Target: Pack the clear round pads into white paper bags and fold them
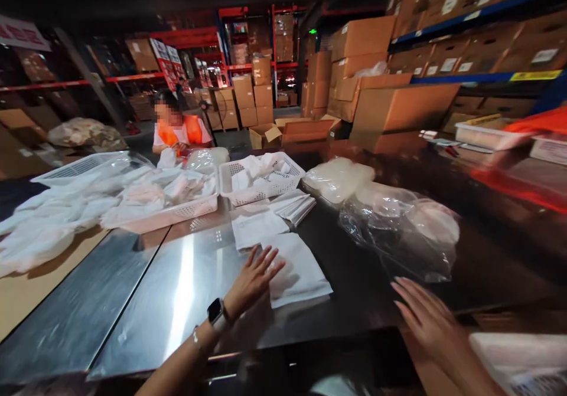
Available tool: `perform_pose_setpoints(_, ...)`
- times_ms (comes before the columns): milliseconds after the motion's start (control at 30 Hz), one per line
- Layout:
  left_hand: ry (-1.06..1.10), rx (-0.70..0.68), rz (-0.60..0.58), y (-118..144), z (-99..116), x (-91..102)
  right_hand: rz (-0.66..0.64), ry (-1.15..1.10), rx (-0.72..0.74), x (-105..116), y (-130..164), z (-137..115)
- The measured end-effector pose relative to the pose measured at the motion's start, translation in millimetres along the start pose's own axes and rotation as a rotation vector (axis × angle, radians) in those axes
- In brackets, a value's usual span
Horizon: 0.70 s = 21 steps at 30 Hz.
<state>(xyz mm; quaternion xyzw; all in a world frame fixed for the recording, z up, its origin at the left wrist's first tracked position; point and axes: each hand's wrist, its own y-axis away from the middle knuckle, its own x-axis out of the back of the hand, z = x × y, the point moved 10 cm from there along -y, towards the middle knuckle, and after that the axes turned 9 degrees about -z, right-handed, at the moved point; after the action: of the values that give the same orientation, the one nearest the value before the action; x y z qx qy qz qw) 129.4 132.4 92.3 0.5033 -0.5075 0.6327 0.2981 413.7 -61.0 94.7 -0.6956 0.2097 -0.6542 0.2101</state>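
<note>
My left hand (252,278), with a watch on its wrist, is over the table with its fingers spread and holds nothing. Its fingertips reach the left edge of a flat white pouch (301,272); whether they touch it I cannot tell. Behind lie another white pouch (259,228) and a small stack of white pouches (295,207). Off to the right, my right hand (427,319) is slightly blurred, its fingers stretched out and holding nothing. Just beyond it lies a clear plastic bag (390,236) with pale round contents.
Two white plastic baskets (190,210) (248,194) hold white pouches; a heap of them (44,225) spreads left. Across the table sits a person in an orange vest (192,129). Another clear bag (341,177) lies farther back. Cardboard boxes (398,110) and shelving stand behind.
</note>
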Motion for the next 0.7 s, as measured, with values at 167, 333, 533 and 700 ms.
perform_pose_setpoints(167, -0.126, -0.354, 0.088, -10, 25, -5.8, -0.055, 0.088, 0.587, -80, -83, -95)
perform_pose_setpoints(333, -0.101, -0.354, 0.202, 13, 31, 2.7, -0.042, -0.071, 0.917, -98, -99, -143)
perform_pose_setpoints(533, 0.095, -0.235, 0.149, 24, 27, 9.8, -0.194, -0.179, 0.981, -101, -94, -155)
perform_pose_setpoints(700, 0.294, 0.035, 0.218, 13, -1, 31.0, -0.033, -0.554, 0.706, -96, -111, -133)
